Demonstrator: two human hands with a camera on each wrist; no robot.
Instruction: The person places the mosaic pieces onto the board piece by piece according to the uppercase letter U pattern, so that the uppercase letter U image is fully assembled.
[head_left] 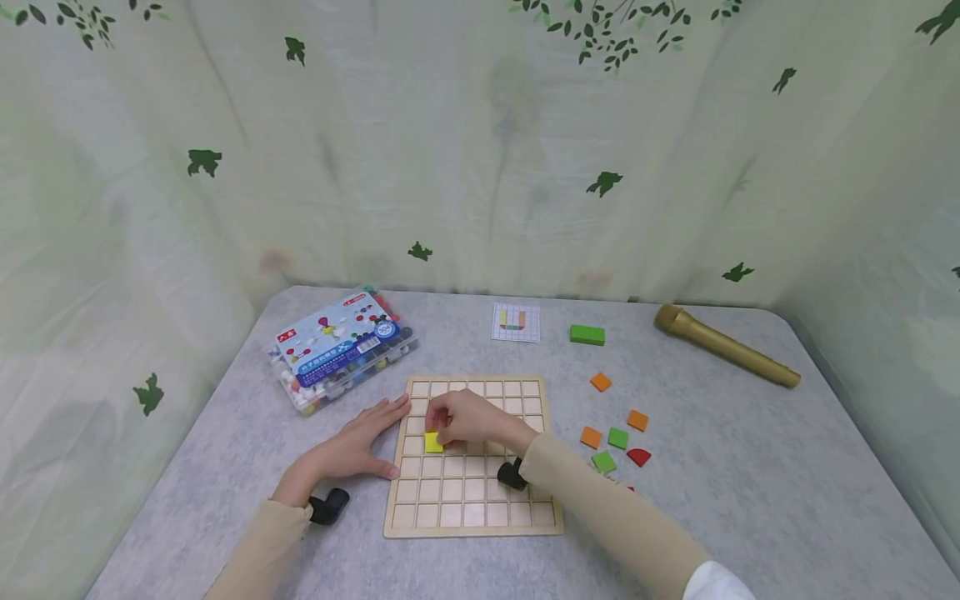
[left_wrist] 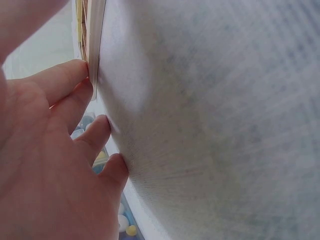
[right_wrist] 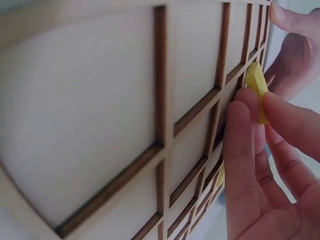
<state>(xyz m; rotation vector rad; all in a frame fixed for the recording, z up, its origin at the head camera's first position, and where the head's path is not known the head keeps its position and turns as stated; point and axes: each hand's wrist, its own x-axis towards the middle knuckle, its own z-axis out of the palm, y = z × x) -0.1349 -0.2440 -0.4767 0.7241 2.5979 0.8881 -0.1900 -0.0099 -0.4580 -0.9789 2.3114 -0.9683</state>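
A wooden grid board (head_left: pixel 450 517) lies on the table with its square cells facing up. My right hand (head_left: pixel 468 417) reaches over its left part and pinches a yellow square tile (head_left: pixel 433 442) between thumb and fingers. In the right wrist view the yellow tile (right_wrist: pixel 257 90) stands tilted at the grid's ribs, and a bit of yellow (right_wrist: pixel 220 176) shows behind the fingers. My left hand (head_left: pixel 352 442) rests with spread, straight fingers against the board's left edge. The left wrist view shows fingertips (left_wrist: pixel 80 70) touching the frame's side.
Orange tiles (head_left: pixel 591 437), green tiles (head_left: pixel 618 438) and a red quarter-round piece (head_left: pixel 639 457) lie right of the board. Behind are a pattern card (head_left: pixel 525 323), a green block (head_left: pixel 587 335), a plastic case of beads (head_left: pixel 341 346) and a gold microphone-shaped object (head_left: pixel 727 346).
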